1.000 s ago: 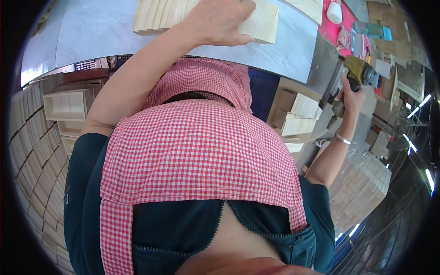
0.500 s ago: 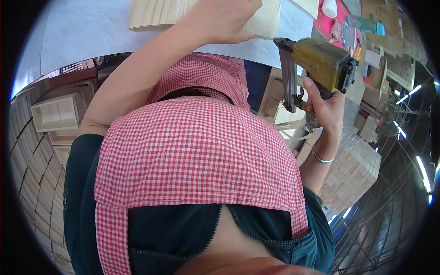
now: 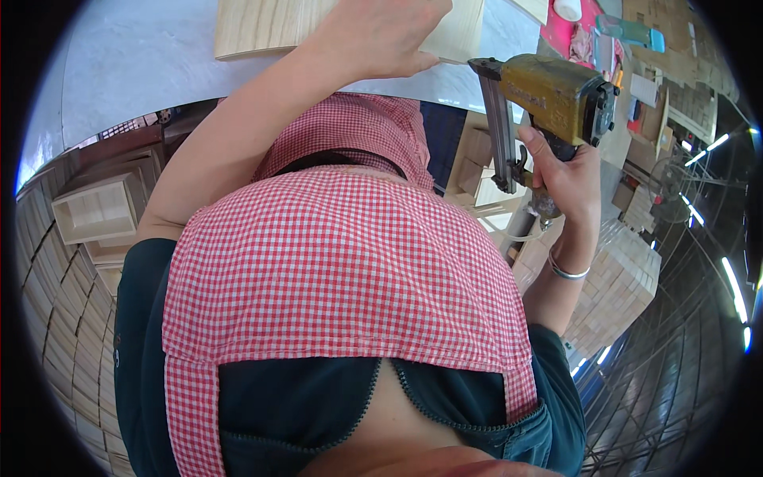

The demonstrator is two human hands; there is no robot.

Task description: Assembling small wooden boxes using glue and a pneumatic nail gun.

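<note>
Pale wooden pieces (image 3: 262, 32) lie on the light table (image 3: 143, 71) at the top of the view. My left hand (image 3: 389, 36) grips one wooden board (image 3: 459, 36) at its near side, the thumb along its edge; the fingertips are partly cut off by the frame. My right hand (image 3: 568, 175) is wrapped round the handle of a yellow and black nail gun (image 3: 548, 87). The gun's nose points left, close to the board's near right corner; whether it touches cannot be made out. An air hose (image 3: 517, 236) hangs from its handle.
Another board (image 3: 531, 8) sits at the table's far right. Beyond lie a white roll (image 3: 567, 9) and a teal bottle (image 3: 628, 33) by a pink surface. Open wooden boxes (image 3: 97, 211) stand at left, and a wrapped stack of wood (image 3: 620, 278) at right.
The view has shifted slightly. The nail gun sits a little higher and further left in the picture, still by the board's corner. My left hand keeps its place on the board.
</note>
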